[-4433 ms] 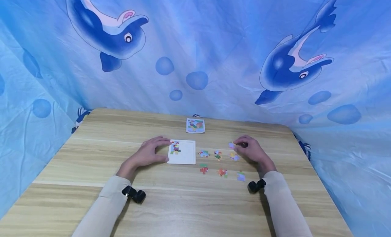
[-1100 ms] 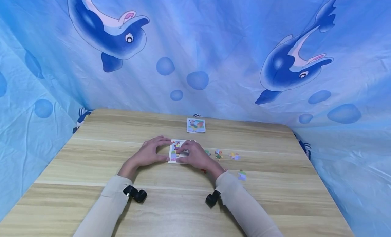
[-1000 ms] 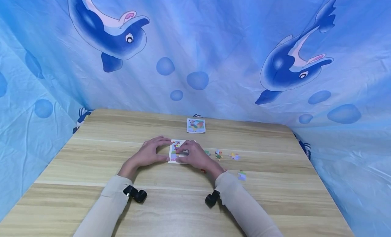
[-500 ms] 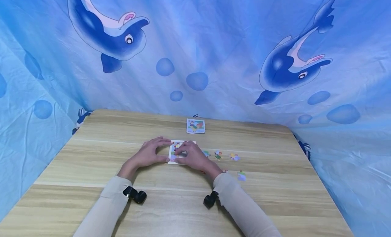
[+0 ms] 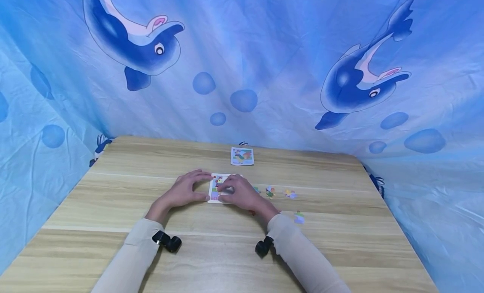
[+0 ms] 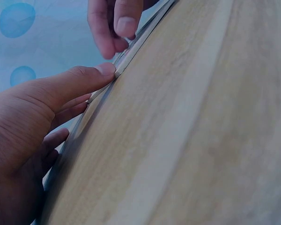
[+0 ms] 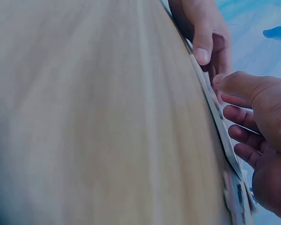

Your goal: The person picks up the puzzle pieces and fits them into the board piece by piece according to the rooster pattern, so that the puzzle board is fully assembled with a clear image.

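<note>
In the head view, a white puzzle tray (image 5: 225,174) lies on the table, with joined puzzle pieces (image 5: 219,180) along its upper left side. My left hand (image 5: 184,189) holds the tray's left edge, thumb at the near corner and index finger at the far one. Over the tray, my right hand (image 5: 240,193) pinches a purple-and-green puzzle piece (image 5: 214,194) in the near left corner, between thumb and index finger. That hand hides the tray's right part. The left wrist view shows my left thumb (image 6: 91,79) against the tray's corner; the piece itself is not clear there.
Right of the tray lie loose pieces: a green one (image 5: 270,192), a yellow-and-purple one (image 5: 290,194) and a purple-and-green one (image 5: 299,218). A red piece (image 5: 251,212) and others are partly hidden by my right arm. A picture card (image 5: 242,156) lies behind the tray.
My right hand has carried a purple piece from the right side of the table into the tray's near left corner. Over the last second its fingers shift slightly; my left hand stays put.
</note>
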A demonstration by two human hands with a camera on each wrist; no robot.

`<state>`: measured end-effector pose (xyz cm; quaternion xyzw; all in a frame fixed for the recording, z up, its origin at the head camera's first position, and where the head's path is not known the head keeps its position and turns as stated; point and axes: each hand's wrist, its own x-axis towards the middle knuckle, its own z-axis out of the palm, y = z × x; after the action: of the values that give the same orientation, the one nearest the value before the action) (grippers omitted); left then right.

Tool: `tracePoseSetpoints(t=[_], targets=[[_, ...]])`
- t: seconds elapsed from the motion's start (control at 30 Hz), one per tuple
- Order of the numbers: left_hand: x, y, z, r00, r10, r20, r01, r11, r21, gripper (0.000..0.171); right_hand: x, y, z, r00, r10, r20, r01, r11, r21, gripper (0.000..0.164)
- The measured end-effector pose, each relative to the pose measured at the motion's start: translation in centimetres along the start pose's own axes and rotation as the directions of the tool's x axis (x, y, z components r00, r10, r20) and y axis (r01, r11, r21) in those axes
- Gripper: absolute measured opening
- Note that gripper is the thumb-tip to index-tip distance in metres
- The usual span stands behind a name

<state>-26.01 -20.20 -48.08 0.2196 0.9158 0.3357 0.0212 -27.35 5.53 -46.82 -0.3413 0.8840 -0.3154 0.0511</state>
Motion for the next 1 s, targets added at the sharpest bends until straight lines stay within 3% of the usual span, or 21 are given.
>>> tracePoseSetpoints(t=[0.2,0.6,1.0], targets=[[0.1,0.1,0.0,1.000,-0.017,0.005,0.017,1.000,-0.011,0.068,-1.6,0.8,-2.1,0.997,0.067,-0.031,-0.065,0.997,0.052,0.026],[0.2,0.1,-0.1,1.000,-0.008,0.003,0.008,1.000,0.006,0.069,-5.9,4.9,-5.9,0.977,0.145,-0.154,-0.132,0.987,0.097,0.026],[0.0,0.0,0.0,1.000,-0.006,0.004,0.006,1.000,-0.010,0.068,-6.9,6.5,-5.9,0.984,0.126,-0.125,-0.122,0.992,0.038,0.023]])
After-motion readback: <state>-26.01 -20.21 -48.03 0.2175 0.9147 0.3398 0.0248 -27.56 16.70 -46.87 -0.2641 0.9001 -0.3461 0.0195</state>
